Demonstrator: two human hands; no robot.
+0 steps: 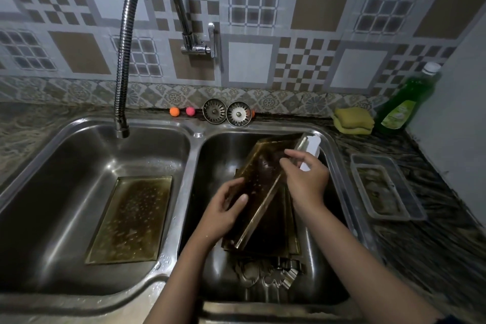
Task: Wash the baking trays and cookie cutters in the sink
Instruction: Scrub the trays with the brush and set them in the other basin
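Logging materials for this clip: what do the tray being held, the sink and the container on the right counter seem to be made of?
Held tray: thin metal, likely, browned with baked-on grease; its folded edge glints.
Sink: stainless steel, brushed, with soft streaked reflections.
Container: translucent plastic, apparently; cloudy see-through walls.
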